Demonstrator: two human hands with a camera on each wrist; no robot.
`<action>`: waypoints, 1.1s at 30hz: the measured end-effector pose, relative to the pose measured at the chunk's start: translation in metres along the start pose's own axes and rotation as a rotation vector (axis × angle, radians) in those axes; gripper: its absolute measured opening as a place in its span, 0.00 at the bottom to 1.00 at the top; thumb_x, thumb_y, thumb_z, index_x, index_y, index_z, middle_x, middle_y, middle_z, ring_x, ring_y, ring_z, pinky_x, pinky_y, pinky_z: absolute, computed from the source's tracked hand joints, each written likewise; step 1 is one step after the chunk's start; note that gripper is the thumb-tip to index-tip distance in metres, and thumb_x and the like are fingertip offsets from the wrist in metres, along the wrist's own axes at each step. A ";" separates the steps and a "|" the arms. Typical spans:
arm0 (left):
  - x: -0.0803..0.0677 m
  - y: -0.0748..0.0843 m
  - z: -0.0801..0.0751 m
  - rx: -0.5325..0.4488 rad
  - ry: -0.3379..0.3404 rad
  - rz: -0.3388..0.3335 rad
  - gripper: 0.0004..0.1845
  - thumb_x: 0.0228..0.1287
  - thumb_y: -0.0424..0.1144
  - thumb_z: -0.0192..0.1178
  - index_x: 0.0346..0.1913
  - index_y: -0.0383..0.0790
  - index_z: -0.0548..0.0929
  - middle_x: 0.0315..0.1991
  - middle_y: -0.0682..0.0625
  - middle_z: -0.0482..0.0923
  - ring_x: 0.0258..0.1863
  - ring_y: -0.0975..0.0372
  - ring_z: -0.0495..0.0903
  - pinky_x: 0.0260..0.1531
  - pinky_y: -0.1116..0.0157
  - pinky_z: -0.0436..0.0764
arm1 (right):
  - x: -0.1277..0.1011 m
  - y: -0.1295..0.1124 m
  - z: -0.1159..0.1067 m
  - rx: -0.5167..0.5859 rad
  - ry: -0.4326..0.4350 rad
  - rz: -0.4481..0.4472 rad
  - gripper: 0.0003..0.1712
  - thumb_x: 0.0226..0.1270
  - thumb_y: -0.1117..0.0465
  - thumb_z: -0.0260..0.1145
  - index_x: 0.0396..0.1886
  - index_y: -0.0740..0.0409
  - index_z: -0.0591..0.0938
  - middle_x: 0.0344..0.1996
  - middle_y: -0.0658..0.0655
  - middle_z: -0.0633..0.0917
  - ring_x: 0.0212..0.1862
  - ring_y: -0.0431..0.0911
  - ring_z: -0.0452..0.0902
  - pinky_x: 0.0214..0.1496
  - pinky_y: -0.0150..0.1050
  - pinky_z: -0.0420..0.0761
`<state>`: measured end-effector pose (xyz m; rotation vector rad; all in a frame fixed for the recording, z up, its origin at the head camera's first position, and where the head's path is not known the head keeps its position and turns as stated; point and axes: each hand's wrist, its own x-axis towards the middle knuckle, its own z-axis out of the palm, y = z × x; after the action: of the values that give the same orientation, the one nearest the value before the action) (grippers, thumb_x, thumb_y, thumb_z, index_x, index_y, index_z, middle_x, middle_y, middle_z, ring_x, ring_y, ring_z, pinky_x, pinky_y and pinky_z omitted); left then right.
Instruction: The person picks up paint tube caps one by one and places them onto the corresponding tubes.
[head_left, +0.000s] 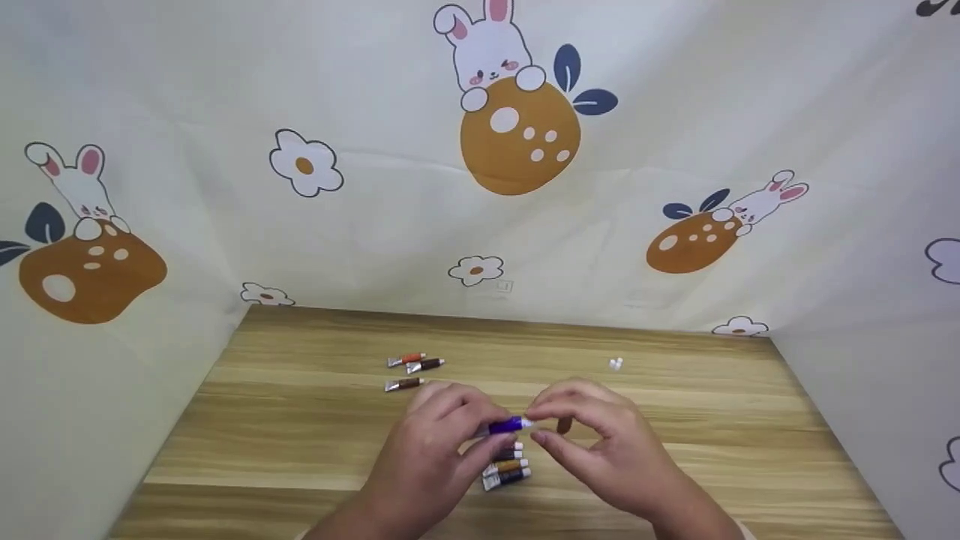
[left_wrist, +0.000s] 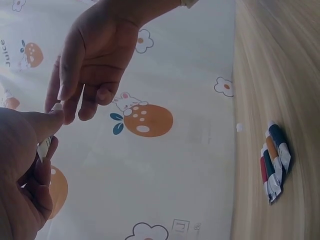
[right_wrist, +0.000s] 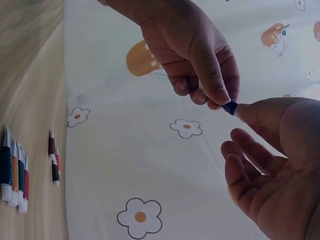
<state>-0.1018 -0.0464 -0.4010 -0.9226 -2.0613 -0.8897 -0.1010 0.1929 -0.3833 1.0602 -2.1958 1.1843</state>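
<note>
A small purple paint tube [head_left: 505, 425] is held by my left hand [head_left: 439, 439], pinched between thumb and fingers. Its white cap [head_left: 526, 423] points right, and my right hand [head_left: 611, 442] pinches at it with thumb and forefinger. The other right fingers are loosely bent. In the right wrist view the left hand [right_wrist: 195, 50] grips the tube [right_wrist: 230, 107] above the table, and the right thumb partly hides the cap. Below the hands lie several capped tubes side by side: dark blue [left_wrist: 278, 134], ochre [left_wrist: 271, 147], green [left_wrist: 268, 162] and red [left_wrist: 263, 170].
Further back on the wooden table [head_left: 300, 450] lie an orange tube [head_left: 411, 358], a dark tube [head_left: 426, 366] and a brown tube [head_left: 406, 384]. Small white pieces [head_left: 616, 364] sit at the back right. A printed cloth [head_left: 375, 225] walls the table's back and sides.
</note>
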 end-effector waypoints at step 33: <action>-0.001 0.000 0.000 -0.009 -0.001 -0.059 0.08 0.64 0.45 0.77 0.44 0.55 0.89 0.41 0.64 0.86 0.44 0.67 0.81 0.49 0.68 0.78 | -0.001 0.003 0.003 -0.009 -0.037 -0.118 0.24 0.63 0.73 0.78 0.57 0.51 0.89 0.51 0.52 0.89 0.54 0.44 0.85 0.51 0.31 0.87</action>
<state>-0.1019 -0.0466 -0.4021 -0.8709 -2.0968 -0.9305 -0.1025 0.1919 -0.3869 1.1996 -2.1325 1.1100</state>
